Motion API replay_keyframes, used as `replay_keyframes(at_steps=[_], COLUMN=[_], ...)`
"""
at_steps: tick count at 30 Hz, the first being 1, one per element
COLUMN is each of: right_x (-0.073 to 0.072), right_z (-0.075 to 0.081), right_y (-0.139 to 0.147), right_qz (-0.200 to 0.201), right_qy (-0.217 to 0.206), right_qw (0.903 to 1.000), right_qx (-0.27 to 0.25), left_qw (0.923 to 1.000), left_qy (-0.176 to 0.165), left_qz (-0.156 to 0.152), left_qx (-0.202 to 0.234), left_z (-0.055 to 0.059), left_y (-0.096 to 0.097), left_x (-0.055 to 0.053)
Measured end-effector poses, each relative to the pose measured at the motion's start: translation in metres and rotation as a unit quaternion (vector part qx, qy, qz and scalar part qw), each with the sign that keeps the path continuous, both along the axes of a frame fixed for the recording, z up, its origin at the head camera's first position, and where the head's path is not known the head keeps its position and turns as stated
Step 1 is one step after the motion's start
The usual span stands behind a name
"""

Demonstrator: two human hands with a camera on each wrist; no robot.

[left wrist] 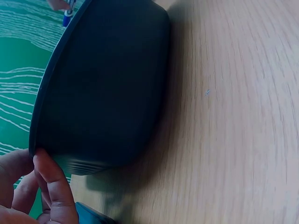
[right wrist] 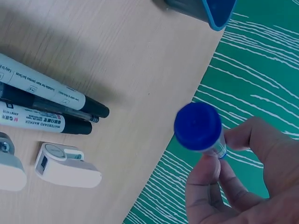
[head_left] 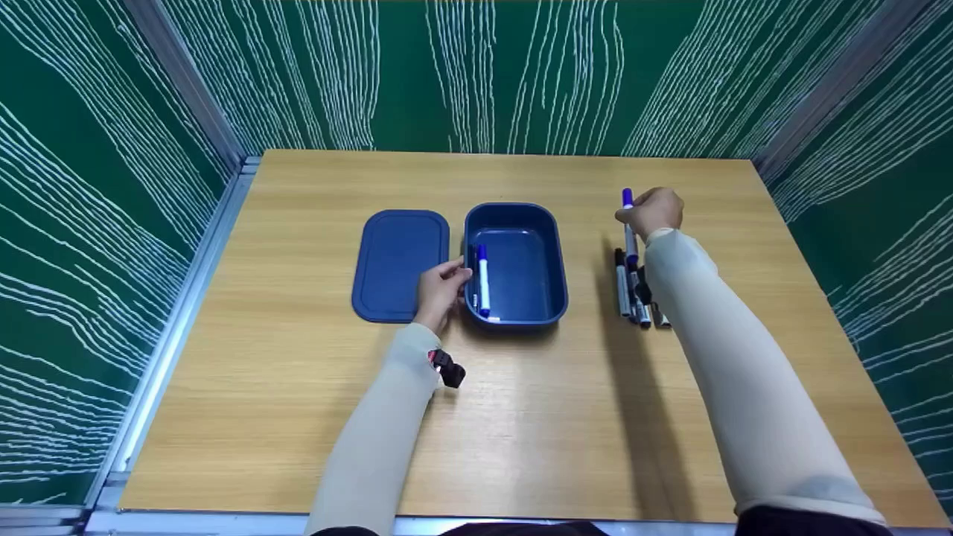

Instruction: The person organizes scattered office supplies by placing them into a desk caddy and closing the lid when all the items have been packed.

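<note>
My left hand (head_left: 439, 294) pinches the left rim of a dark blue plastic box (head_left: 555, 253); the left wrist view shows thumb and fingers on the rim of the box wall (left wrist: 103, 88). Inside the box, a white marker with blue ends (head_left: 484, 279) lies along the left wall. In my right hand (head_left: 655, 211) a blue-capped whiteboard marker (right wrist: 198, 126) is pinched between thumb and fingers, raised off the table. Beneath it lies a group of black-capped whiteboard markers (head_left: 622, 283), with a thin dark pen (right wrist: 49, 103) between two of them.
A blue lid (head_left: 398, 260) lies flat left of the box. Near the markers sits a small white plastic item (right wrist: 67, 165), its kind unclear. Green panels with white streaks (head_left: 521, 74) border the wooden table (head_left: 521, 439) at the back and sides.
</note>
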State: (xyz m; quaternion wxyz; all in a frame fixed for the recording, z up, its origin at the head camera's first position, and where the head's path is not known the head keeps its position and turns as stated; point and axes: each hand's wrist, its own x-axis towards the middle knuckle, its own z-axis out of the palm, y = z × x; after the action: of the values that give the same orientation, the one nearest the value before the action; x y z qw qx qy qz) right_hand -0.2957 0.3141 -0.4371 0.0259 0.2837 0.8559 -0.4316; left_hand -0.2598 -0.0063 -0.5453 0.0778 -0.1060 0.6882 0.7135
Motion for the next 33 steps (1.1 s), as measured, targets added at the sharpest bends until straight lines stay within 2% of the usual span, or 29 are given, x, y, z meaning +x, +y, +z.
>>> replay_keyframes(at_steps=[9, 14, 22, 33], right_x=[0.004, 0.004, -0.003, -0.012], right_z=[-0.004, -0.003, -0.005, -0.009], right_y=[-0.015, -0.027, -0.062, -0.101], right_qz=[0.01, 0.015, 0.028, 0.03], right_qy=[0.005, -0.006, 0.0, 0.0], right_qw=[0.9998, 0.9993, 0.9973, 0.9959], right_qx=[-0.016, -0.033, -0.068, -0.085], left_qw=[1.0, 0.9999, 1.0, 0.9999], left_qy=[0.005, 0.0, -0.006, -0.006], left_qz=[0.001, -0.002, -0.003, -0.005], left_qx=[-0.006, -0.014, -0.004, -0.009], left_z=[-0.001, -0.001, -0.001, 0.003], left_y=[-0.002, -0.003, -0.004, -0.002], left_x=[0.0, 0.001, 0.003, 0.001])
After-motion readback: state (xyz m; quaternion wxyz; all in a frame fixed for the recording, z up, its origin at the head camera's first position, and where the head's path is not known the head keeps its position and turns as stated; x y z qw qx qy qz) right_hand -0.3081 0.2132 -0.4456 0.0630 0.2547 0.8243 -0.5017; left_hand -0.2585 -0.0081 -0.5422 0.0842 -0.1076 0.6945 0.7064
